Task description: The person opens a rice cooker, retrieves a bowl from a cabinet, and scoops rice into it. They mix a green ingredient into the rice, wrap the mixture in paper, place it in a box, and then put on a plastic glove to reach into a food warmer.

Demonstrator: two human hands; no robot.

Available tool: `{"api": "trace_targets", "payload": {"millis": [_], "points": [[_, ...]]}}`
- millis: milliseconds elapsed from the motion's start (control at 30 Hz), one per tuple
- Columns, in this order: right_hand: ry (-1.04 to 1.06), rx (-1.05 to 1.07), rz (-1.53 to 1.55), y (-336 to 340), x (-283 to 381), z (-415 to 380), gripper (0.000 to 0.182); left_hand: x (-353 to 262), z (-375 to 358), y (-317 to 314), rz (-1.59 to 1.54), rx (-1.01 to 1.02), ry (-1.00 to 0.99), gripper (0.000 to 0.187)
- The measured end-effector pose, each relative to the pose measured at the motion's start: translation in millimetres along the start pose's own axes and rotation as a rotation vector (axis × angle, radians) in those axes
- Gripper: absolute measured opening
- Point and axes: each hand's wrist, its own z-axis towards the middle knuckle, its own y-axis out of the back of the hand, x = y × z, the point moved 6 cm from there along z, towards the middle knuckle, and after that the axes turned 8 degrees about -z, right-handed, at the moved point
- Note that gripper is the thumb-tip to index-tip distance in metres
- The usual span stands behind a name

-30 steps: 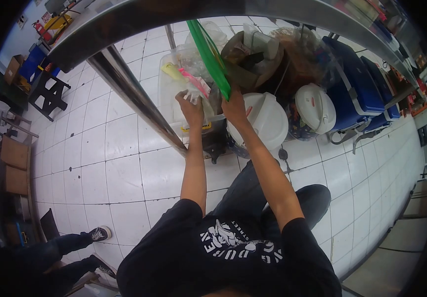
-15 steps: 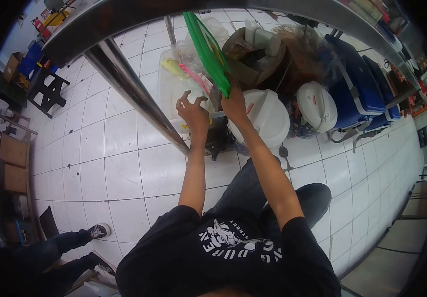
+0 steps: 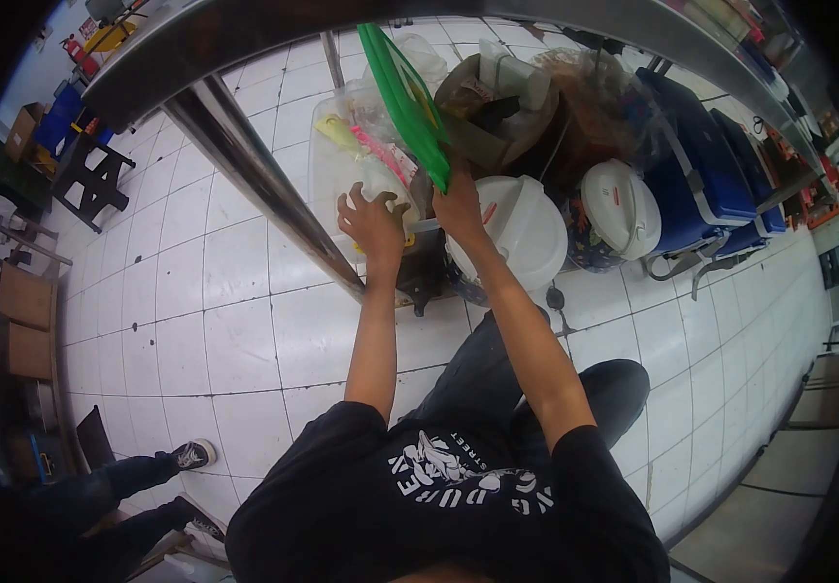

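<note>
My right hand (image 3: 458, 206) grips the lower end of a green lid (image 3: 402, 97), which stands tilted up on its edge. Below and to the left of the lid is a clear plastic bin (image 3: 325, 180). Inside it lie a yellow packet (image 3: 339, 134), a pink strip (image 3: 380, 151) and other small items. At the bin's near side my left hand (image 3: 377, 231) is held with fingers spread and curled, nothing visible in them. Close to my right hand stands a round container with a white lid (image 3: 521, 233).
A metal table leg (image 3: 264, 185) slants past the bin's left side, with the table edge (image 3: 293, 34) above. A second white-lidded container (image 3: 623, 209) and blue cooler bags (image 3: 706, 165) stand to the right. A person's shoe (image 3: 196, 454) is at lower left.
My left hand has shifted slightly left and down, its fingers spreading more. My right hand and the green lid have hardly moved.
</note>
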Motion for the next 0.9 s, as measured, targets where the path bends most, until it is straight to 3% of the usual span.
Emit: {"api": "trace_targets", "payload": {"millis": [333,433,500,567,600,633,700,767,800,867,900], "points": [[0.041,-0.008,0.028,0.9,8.2,-1.7,0.053,2.1,4.9,-5.0,0.093,-0.020,0.042,0.020],[0.010,-0.096,0.046,1.9,11.9,-2.2,0.040,6.2,4.4,1.5,-0.106,-0.058,0.054,0.018],[-0.063,0.159,0.114,-14.1,-2.2,1.7,0.049,-0.5,4.2,12.6,-0.251,-0.118,-0.037,0.018],[-0.097,0.126,-0.064,-41.0,-28.9,-7.8,0.044,9.8,-1.6,5.0,-0.451,-0.216,-0.240,0.025],[-0.105,-0.024,0.065,-39.8,-28.5,-5.2,0.043,17.0,2.2,1.3,-0.527,-0.211,-0.237,0.022],[-0.054,-0.082,0.030,-44.1,-32.8,-6.7,0.044,19.4,8.0,-1.0,-0.589,-0.176,-0.062,0.020],[0.079,-0.063,-0.048,-45.1,-29.8,-2.0,0.048,-5.2,11.9,21.7,-0.149,-0.176,-0.149,0.016],[-0.013,-0.060,-0.025,-17.5,-11.5,-3.9,0.059,-6.7,14.6,27.3,-0.238,-0.110,-0.142,0.016],[-0.005,-0.076,-0.036,-4.2,-5.8,1.6,0.059,-35.6,4.8,53.7,-0.095,-0.177,-0.123,0.019],[-0.090,-0.031,0.022,0.5,3.4,-7.3,0.065,-26.6,9.3,41.0,-0.334,-0.035,0.008,0.025],[-0.036,-0.087,0.001,-1.9,-1.3,-6.9,0.065,-23.6,13.3,31.6,-0.325,-0.041,0.012,0.025]]}}
